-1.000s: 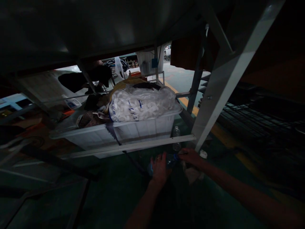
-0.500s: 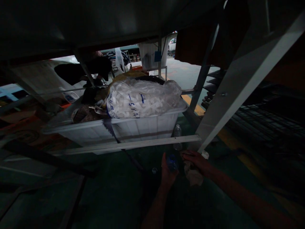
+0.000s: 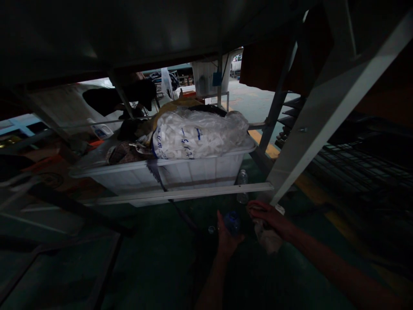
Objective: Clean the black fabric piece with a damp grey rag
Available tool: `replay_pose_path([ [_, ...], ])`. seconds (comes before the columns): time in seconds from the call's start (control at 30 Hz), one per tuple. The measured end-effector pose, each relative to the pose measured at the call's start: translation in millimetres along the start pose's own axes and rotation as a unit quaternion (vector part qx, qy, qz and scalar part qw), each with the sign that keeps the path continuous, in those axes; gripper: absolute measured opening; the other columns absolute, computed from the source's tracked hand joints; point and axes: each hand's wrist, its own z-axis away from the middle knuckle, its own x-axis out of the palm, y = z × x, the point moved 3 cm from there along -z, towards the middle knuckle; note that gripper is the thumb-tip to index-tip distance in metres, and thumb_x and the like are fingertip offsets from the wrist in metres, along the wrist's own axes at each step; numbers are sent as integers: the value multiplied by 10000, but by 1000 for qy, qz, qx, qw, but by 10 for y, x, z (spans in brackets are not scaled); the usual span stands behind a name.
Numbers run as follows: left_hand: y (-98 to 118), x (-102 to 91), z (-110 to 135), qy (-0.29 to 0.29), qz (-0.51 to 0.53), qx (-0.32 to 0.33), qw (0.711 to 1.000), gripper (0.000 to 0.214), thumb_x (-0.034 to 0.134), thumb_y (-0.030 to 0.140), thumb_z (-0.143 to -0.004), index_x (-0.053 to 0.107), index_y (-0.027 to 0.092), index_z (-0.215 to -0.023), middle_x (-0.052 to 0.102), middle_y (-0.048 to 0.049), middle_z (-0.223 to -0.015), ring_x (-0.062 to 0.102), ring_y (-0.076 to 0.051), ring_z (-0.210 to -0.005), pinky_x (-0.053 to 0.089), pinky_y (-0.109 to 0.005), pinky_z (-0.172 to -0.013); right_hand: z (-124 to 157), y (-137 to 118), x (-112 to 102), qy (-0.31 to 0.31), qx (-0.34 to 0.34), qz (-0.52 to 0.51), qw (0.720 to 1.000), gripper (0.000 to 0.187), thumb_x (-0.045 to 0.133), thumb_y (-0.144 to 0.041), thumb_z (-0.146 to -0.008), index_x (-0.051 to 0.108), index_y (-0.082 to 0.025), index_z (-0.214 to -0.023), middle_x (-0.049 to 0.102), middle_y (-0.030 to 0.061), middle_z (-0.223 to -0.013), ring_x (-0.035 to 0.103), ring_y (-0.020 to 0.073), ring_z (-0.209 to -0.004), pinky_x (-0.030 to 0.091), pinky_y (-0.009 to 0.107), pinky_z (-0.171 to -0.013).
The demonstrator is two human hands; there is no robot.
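Note:
Low over the dark floor, my left hand [image 3: 226, 244] is curled round a bluish see-through plastic bottle [image 3: 232, 222]; deep shadow hides part of the grip. To its right, my right hand [image 3: 269, 216] grips a crumpled brown rag [image 3: 268, 239], which hangs down below the fingers. A clear plastic bottle [image 3: 242, 189] stands upright just beyond both hands, partly behind a metal crossbar [image 3: 200, 194]. Left of my left hand, a small round clear object [image 3: 211, 230] lies on the floor, too dim to name.
Behind the crossbar sits a white plastic tub [image 3: 200, 174], heaped with a clear bag of white pieces [image 3: 196, 135] and other bundles. A slanted metal leg [image 3: 318, 114] rises at the right, beside dark racks [image 3: 355, 159]. A dark tabletop [image 3: 129, 34] hangs overhead.
The view has shifted slightly, so the tub and bag appear a little further right. Both hands keep their holds on the bottle and the rag, with the rag slightly further right.

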Motion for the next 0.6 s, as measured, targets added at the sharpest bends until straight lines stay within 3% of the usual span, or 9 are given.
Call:
replay_pose_path([
  [0.07, 11, -164, 12, 3, 121, -17, 993, 1098, 790, 184, -403, 237, 187, -1351, 270, -144, -1440, 244, -273, -1325, 210, -415, -1084, 18, -12, -24, 0, -5, 5, 1000, 466, 704, -456, -604, 577, -200, -971, 648, 16, -813, 597, 171, -736, 446, 268, -619],
  [0.13, 63, -415, 63, 28, 212, -40, 976, 945, 760, 339, -493, 334, 159, -1317, 294, -159, -1427, 241, -302, -1322, 213, -431, -1079, 75, -48, -20, -5, -14, 9, 1000, 428, 696, -454, -624, 582, -187, -938, 632, -3, -755, 577, 150, -681, 420, 251, -582],
  [0.27, 480, -968, 324, 61, 388, -14, 919, 750, 237, 679, -770, 367, 183, -1317, 321, -110, -1425, 311, -233, -1300, 300, -378, -1050, 337, -314, 196, -14, -35, 15, 999, 380, 681, -448, -656, 587, -186, -914, 641, 6, -796, 578, 151, -736, 436, 259, -664],
  [0.33, 837, -1117, 487, 3, 609, 35, 792, 725, 225, 668, -788, 448, 175, -1270, 336, -98, -1419, 311, -241, -1299, 269, -386, -1072, 500, -548, 431, -42, -53, 67, 995, 344, 648, -455, -687, 593, -193, -903, 641, 7, -775, 582, 159, -728, 451, 273, -674],
  [0.37, 1009, -1154, 561, -22, 664, 44, 746, 699, 224, 648, -804, 485, 169, -1243, 347, -89, -1414, 311, -236, -1299, 263, -374, -1077, 575, -674, 570, -63, -73, 107, 990, 315, 629, -454, -703, 598, -197, -881, 635, 5, -755, 582, 161, -719, 457, 277, -668],
  [0.4, 1165, -1167, 624, -41, 703, 47, 709, 685, 227, 633, -814, 510, 161, -1221, 356, -87, -1409, 309, -235, -1300, 256, -369, -1080, 644, -798, 717, -83, -109, 147, 980, 280, 612, -443, -716, 604, -196, -849, 628, 6, -750, 581, 163, -721, 461, 279, -669],
  [0.47, 1392, -1152, 714, -59, 737, 38, 672, 685, 227, 627, -819, 537, 145, -1194, 374, -92, -1398, 311, -232, -1299, 257, -360, -1080, 764, -996, 1009, -108, -216, 224, 944, 198, 571, -376, -746, 614, -194, -810, 625, 25, -813, 581, 172, -791, 465, 293, -730],
  [0.53, 1491, -1127, 760, -50, 749, 16, 660, 700, 244, 645, -806, 548, 137, -1179, 381, -103, -1392, 317, -236, -1296, 262, -359, -1076, 861, -1057, 1275, -119, -303, 306, 895, 170, 504, -273, -772, 626, -187, -851, 621, 59, -942, 573, 182, -898, 458, 315, -815],
  [0.6, 1487, -1132, 778, -17, 755, -10, 655, 695, 268, 657, -793, 564, 143, -1154, 384, -102, -1391, 329, -236, -1289, 276, -356, -1069, 930, -979, 1498, -136, -335, 398, 843, 268, 426, -177, -772, 622, -171, -955, 613, 90, -1054, 566, 184, -975, 459, 325, -864],
])
